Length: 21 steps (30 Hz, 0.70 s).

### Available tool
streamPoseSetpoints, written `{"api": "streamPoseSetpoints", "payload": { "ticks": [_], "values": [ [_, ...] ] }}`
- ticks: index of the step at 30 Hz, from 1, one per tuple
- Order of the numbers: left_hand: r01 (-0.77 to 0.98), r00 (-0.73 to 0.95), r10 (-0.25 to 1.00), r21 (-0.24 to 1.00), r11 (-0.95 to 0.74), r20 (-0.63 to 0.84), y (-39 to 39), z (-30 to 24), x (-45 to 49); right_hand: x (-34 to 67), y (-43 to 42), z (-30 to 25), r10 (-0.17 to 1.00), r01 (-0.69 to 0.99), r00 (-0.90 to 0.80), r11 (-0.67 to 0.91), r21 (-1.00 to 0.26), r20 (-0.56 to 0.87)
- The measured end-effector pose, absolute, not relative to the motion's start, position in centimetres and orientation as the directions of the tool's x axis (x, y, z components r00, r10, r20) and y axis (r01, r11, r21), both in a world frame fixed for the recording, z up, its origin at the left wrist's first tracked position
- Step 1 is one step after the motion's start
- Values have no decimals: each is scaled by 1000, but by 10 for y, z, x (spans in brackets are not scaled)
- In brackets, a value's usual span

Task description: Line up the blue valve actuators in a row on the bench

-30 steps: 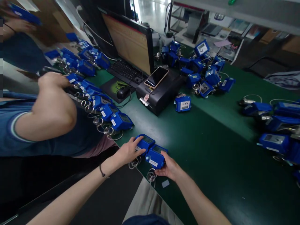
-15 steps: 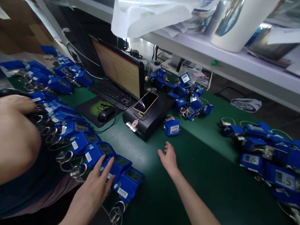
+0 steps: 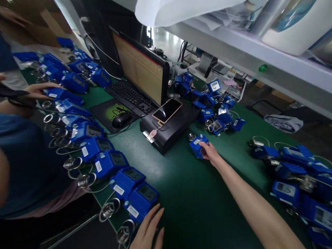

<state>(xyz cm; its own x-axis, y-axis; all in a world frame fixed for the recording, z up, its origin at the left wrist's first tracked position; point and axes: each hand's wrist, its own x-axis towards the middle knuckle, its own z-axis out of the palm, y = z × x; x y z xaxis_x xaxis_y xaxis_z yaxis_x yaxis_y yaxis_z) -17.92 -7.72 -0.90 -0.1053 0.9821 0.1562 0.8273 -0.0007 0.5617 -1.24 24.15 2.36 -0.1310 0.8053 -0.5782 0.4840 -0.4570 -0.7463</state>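
Note:
My right hand grips a blue meter by its near side, with the thumb on top. The meter is tilted, its metal fitting pointing away from me; whether it still touches the table cannot be seen. At the bottom, my left hand is open, fingers spread, beside the nearest blue meter of a row. That row runs along the table's left edge, displays facing up, with white barcode labels and metal pipe fittings on wires hanging toward the edge.
A co-worker's hand is on a meter at left. Ahead stand a monitor, keyboard, mouse and a black box bearing a phone. Piled meters lie behind, more meters at right; a shelf overhangs.
My right hand has reached forward and taken hold of the lone meter beside the black box. My left hand has moved off the row, toward the bottom. The co-worker's arm has drawn back.

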Motion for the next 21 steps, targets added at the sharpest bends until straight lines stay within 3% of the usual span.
{"api": "streamPoseSetpoints", "payload": {
  "ticks": [4, 7, 9, 11, 13, 15, 17, 21],
  "values": [
    [656, -229, 973, 744, 124, 40, -33, 6, -136, 27, 190, 32, 583, 141, -201, -778, -612, -787],
    [581, -232, 972, 807, 106, 40, 3, 23, -108, 42, 138, 41, 432, 69, -308, -879, -472, -848],
    [529, -221, 974, 832, 170, -59, 20, 33, -98, 45, 111, 50, 352, 107, -368, -903, -415, -861],
    [454, -253, 935, 823, 340, -246, 30, 39, -99, 49, 94, 59, 289, 181, -410, -904, -388, -865],
    [308, -265, 835, 778, 548, -483, 37, 39, -109, 53, 86, 64, 277, 268, -431, -869, -415, -859],
    [155, -161, 713, 696, 701, -682, 39, 32, -121, 60, 83, 64, 306, 360, -439, -802, -477, -845],
    [81, -9, 611, 608, 790, -792, 40, 21, -128, 65, 82, 55, 319, 458, -431, -728, -509, -844],
    [108, 159, 428, 446, 888, -890, 37, 0, -123, 71, 74, 25, 266, 630, -362, -636, -445, -893]
  ]
}}
